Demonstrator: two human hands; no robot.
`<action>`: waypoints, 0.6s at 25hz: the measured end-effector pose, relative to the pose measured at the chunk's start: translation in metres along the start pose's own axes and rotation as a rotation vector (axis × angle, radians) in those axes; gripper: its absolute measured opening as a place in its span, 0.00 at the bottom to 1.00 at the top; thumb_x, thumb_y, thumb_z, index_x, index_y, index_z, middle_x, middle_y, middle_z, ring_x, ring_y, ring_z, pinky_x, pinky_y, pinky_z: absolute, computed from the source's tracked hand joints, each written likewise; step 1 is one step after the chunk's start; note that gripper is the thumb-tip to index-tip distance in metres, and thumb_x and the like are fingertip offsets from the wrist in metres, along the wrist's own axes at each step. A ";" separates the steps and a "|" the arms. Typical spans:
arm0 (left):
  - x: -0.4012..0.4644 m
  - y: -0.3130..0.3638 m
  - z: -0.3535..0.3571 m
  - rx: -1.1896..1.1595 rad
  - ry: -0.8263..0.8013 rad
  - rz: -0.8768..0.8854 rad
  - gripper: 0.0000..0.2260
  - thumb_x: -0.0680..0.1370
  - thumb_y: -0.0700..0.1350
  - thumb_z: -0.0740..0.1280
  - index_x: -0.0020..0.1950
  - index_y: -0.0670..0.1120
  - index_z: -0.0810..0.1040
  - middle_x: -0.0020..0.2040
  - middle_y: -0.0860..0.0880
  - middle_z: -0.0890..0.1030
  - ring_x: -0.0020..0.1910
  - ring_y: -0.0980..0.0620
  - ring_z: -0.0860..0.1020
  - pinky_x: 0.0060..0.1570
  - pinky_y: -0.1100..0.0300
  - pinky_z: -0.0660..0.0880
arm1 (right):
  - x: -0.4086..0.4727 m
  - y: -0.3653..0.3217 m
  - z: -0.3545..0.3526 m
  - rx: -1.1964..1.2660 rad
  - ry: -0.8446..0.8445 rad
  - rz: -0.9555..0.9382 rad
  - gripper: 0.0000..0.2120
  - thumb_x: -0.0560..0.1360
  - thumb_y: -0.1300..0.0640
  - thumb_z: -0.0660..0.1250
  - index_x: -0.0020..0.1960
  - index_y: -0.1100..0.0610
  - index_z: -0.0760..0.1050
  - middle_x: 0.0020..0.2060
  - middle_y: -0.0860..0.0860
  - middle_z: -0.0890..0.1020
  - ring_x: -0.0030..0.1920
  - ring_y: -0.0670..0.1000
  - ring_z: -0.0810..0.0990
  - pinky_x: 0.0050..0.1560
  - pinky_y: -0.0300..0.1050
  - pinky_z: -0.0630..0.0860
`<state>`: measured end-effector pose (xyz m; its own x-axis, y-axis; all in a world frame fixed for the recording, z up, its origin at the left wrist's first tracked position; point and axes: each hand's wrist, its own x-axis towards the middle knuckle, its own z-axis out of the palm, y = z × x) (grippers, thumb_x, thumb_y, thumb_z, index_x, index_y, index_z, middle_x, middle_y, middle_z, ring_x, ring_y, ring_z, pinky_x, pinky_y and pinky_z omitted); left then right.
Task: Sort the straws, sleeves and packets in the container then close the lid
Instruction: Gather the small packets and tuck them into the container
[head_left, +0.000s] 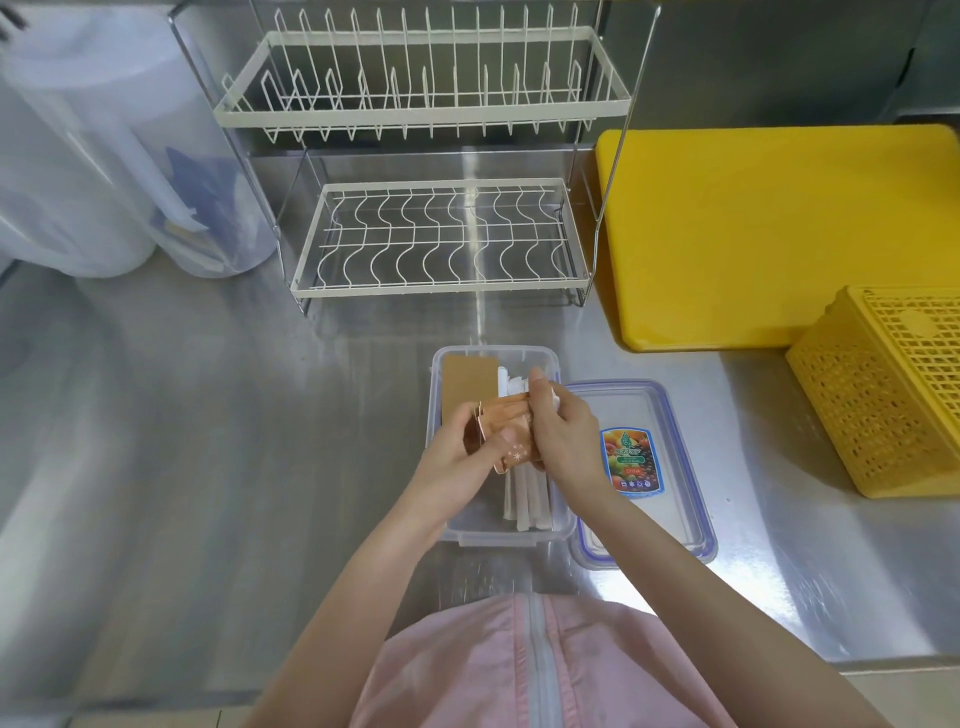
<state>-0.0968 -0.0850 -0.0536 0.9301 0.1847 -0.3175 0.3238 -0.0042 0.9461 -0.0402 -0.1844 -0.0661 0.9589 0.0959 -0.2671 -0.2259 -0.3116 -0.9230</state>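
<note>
A clear plastic container stands open on the steel counter. Inside it, brown cardboard sleeves lie along the left side and white paper-wrapped straws lie lengthwise on the right. Both hands hover over the container's middle, holding a bunch of orange-brown packets. My left hand grips the bunch from the left and below. My right hand clasps it from the right. The clear lid, with blue clips and a fruit sticker, lies flat just right of the container.
A white two-tier wire dish rack stands behind the container. A yellow cutting board and a yellow perforated basket sit at the right. Translucent plastic jugs are at the far left. The counter's front edge is near my body.
</note>
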 end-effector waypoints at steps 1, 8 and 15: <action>-0.001 -0.002 -0.002 0.002 0.006 -0.008 0.06 0.77 0.40 0.63 0.48 0.52 0.72 0.46 0.55 0.79 0.49 0.56 0.77 0.51 0.65 0.72 | -0.001 0.000 -0.001 -0.046 -0.049 0.008 0.22 0.78 0.43 0.52 0.38 0.57 0.73 0.33 0.54 0.79 0.40 0.53 0.79 0.48 0.50 0.77; -0.013 -0.009 -0.038 0.158 -0.123 -0.015 0.07 0.77 0.40 0.64 0.48 0.53 0.72 0.48 0.50 0.80 0.49 0.52 0.79 0.56 0.57 0.74 | -0.014 0.003 -0.033 -0.301 -0.474 -0.183 0.03 0.74 0.54 0.66 0.47 0.50 0.73 0.38 0.43 0.79 0.35 0.37 0.78 0.37 0.25 0.71; -0.009 -0.017 -0.036 0.831 -0.113 0.188 0.12 0.77 0.45 0.64 0.60 0.50 0.69 0.52 0.54 0.76 0.55 0.51 0.73 0.56 0.60 0.64 | -0.022 0.003 -0.027 -0.598 -0.443 -0.222 0.11 0.73 0.55 0.67 0.53 0.59 0.77 0.44 0.53 0.82 0.42 0.49 0.78 0.32 0.30 0.68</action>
<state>-0.1174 -0.0514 -0.0645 0.9784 0.0095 -0.2065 0.1432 -0.7517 0.6437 -0.0569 -0.2125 -0.0554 0.7844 0.5454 -0.2955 0.2153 -0.6861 -0.6949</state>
